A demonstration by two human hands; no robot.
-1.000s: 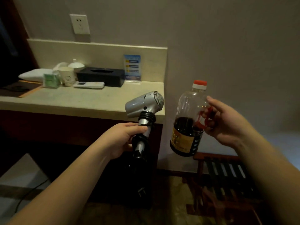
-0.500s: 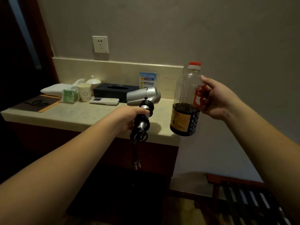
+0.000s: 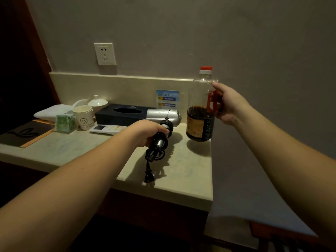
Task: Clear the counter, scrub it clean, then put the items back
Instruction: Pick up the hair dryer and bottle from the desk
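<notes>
Now both hands hang over the right end of the counter [image 3: 190, 171], each carrying an item that looks ready to go back. The left hand [image 3: 145, 132] has its fingers curled round the handle of the hair dryer [image 3: 161, 117], whose silver barrel lies level in front of the tissue box [image 3: 123, 114], its coiled cord [image 3: 154, 153] and plug [image 3: 149, 177] dangling toward 6 o'clock, just above the stone. The right hand [image 3: 227, 104] grips the red handle of the soy sauce bottle [image 3: 201, 113], upright and apart from the surface, a shadow beneath it.

To set these down well, I judge it best to lower the bottle straight, base flat, keeping inward from the edge at 3 o'clock, and release only once it stands. The dryer wants laying on its side with the cord gathered on the stone, not trailing off the front.

Compared with half a second ago, both items have come further in over the counter; the plug, then hanging below the front edge, is now above the top, and the bottle sits lower.
</notes>
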